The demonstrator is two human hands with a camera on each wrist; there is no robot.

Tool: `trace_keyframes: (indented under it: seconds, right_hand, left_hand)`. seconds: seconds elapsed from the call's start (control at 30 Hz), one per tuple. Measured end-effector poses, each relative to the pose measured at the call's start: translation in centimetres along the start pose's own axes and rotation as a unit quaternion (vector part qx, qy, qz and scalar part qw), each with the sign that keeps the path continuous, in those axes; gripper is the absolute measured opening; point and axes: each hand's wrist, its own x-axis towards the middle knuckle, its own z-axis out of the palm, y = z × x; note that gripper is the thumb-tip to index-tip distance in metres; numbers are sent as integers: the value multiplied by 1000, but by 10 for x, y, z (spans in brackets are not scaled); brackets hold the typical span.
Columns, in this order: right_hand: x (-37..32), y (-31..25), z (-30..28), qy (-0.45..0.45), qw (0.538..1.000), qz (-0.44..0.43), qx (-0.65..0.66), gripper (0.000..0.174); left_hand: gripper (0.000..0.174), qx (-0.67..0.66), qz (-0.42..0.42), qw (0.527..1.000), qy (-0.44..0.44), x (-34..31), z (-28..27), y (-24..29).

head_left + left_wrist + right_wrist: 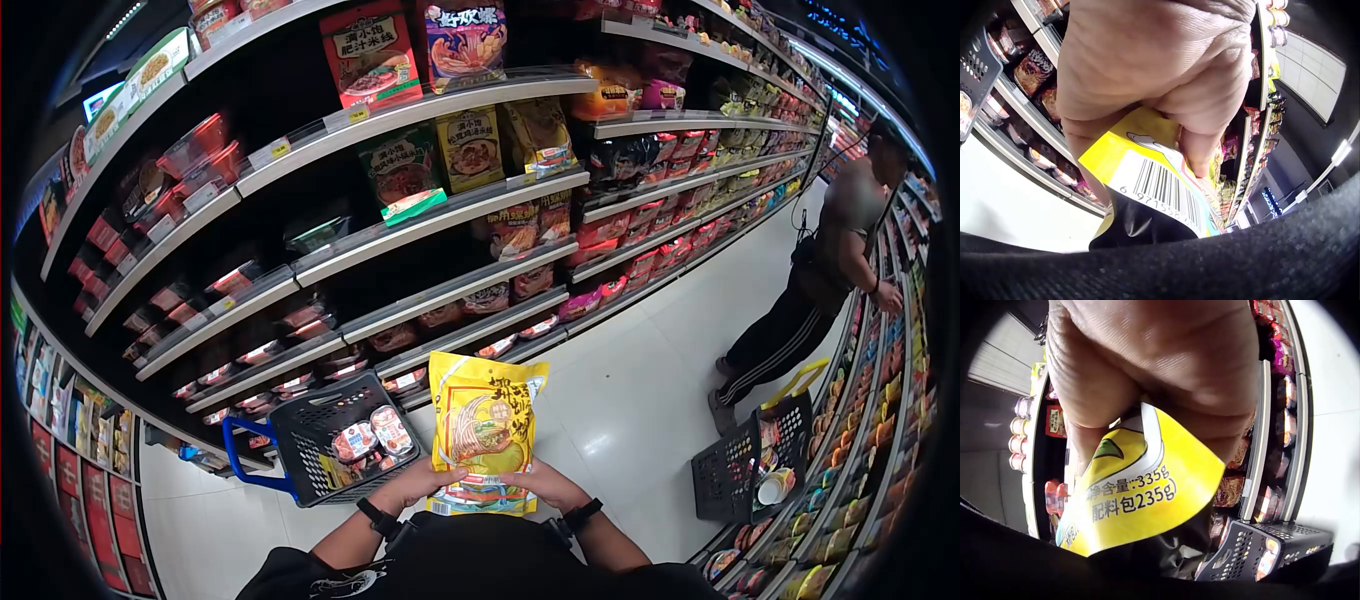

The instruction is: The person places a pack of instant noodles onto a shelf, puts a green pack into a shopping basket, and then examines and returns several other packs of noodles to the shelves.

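A yellow bag of instant noodles [485,425], printed with a bowl of noodles, stands upright in front of my body. My left hand [412,487] grips its lower left side, thumb on the front face. At the lower right side my right hand [553,489] holds it the same way. The left wrist view shows a barcode [1166,194] along the bag's bottom edge, under the left palm. Weight print reading 335g [1129,487] shows by the right hand in the right wrist view. Fingers behind the bag are mostly hidden.
On the floor at left sits a dark shopping basket [325,415] with a blue handle, several packaged bowls inside. Shelves [440,250] of bagged and boxed noodles run ahead. To the right, a person [830,250] stands near another basket [715,480] with a yellow handle.
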Motion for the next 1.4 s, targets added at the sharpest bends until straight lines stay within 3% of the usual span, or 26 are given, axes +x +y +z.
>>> trace_keyframes:
  seconds: [0.17,0.43,0.63,0.7,0.73,0.77,1.0,1.2,1.27,1.3,1.37,1.4]
  right_hand:
    - [0,-18,-10,30,999,-10,26,62]
    - [26,-79,-52,157,987,-34,-7,70]
    - [78,-121,-76,202,979,-31,-6,60]
    - [98,-125,-86,214,976,-35,0,58]
    - [104,-127,-90,211,977,-34,3,59]
    - [110,-126,-91,207,978,-32,12,59]
    - [136,-150,-113,212,976,-14,37,58]
    - [147,-160,-164,179,972,-42,145,58]
    - [150,-168,-188,148,962,-78,216,61]
    - [153,-174,-202,137,964,-79,216,61]
    - [156,-192,-233,122,957,-115,236,63]
    - [155,-201,-251,108,959,-116,233,63]
  left_hand:
    - [49,-4,-58,997,-49,39,-10,17]
    - [49,28,1,991,-132,134,-24,87]
    - [44,-9,46,987,-153,188,-60,129]
    - [43,45,75,988,-125,205,-72,139]
    - [42,53,72,987,-135,211,-79,144]
    - [41,-25,77,982,-170,213,-80,150]
    - [38,84,43,987,-133,247,-91,174]
    - [41,164,102,968,-162,279,-88,206]
    - [50,36,92,985,-139,293,-85,224]
    - [58,18,97,979,-176,308,-88,233]
    - [52,30,162,978,-125,342,-86,250]
    - [41,94,193,976,-45,356,-82,263]
